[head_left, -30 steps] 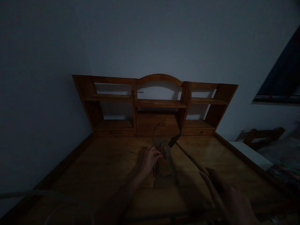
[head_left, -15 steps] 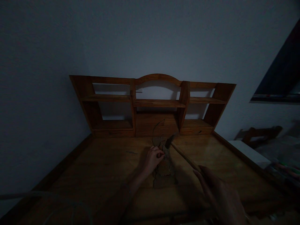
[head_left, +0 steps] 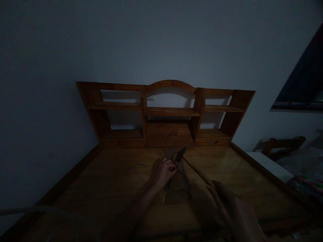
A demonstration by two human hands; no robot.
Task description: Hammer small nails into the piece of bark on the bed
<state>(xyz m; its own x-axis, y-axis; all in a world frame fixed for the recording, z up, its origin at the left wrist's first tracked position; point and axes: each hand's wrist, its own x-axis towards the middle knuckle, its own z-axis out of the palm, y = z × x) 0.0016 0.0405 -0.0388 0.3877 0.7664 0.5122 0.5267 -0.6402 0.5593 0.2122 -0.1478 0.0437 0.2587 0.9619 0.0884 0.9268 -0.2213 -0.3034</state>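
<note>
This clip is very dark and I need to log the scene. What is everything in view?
desk: one, brown wood, fills the lower frame
shelf unit: one, brown wood, at the desk's back against the wall
wall: one, pale grey, behind
wood piece: one, rough brown, mid-desk
tool: one, long wooden handle with dark head, head at the wood piece's far end
slab: one, white, right of the desk
cord: one, pale, lower left
left hand: one, gripping the wood piece's left edge
right hand: one, holding the tool's handle, lower right
</note>
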